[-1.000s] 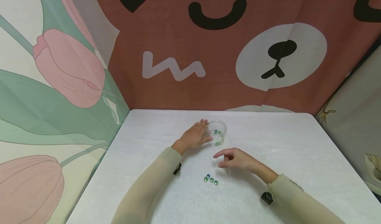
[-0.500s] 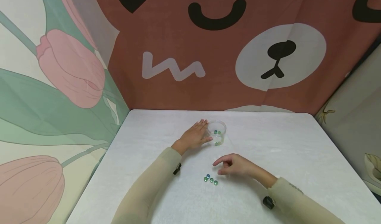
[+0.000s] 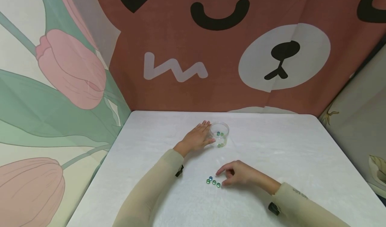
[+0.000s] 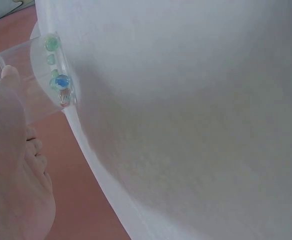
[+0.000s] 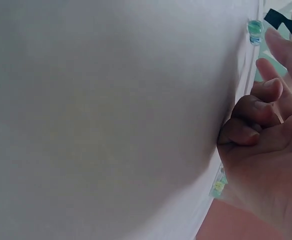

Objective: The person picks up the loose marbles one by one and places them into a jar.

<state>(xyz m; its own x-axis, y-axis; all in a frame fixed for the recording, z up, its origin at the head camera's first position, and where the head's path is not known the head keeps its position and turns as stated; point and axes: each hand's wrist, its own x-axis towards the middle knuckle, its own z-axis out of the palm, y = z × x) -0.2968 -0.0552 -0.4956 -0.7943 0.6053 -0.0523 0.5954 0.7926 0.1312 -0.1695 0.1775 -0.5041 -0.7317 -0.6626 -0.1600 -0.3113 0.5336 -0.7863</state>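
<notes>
A clear round jar [image 3: 219, 134] with several green and blue glass marbles [image 4: 62, 82] at its bottom stands toward the back of the table. Beside it lies my left hand [image 3: 196, 137], fingers extended along the jar's left side and thumb at its front. Loose on the table, nearer me, is a small group of green and blue marbles [image 3: 214, 182]. My right hand [image 3: 239, 173] is just right of that group, its thumb and index finger apart with nothing between them. The thumb tip comes close to the rightmost marble. In the right wrist view the other fingers [image 5: 241, 132] are curled in.
The white table [image 3: 286, 146] reaches back to a brown bear-print cloth [image 3: 178, 96]. Flower-print cloth [image 3: 69, 69] hangs along the left side, and a pale cloth [image 3: 359, 120] hangs on the right.
My right hand has come down toward me, from between jar and loose marbles to right beside those marbles. My left hand and the jar have stayed in place.
</notes>
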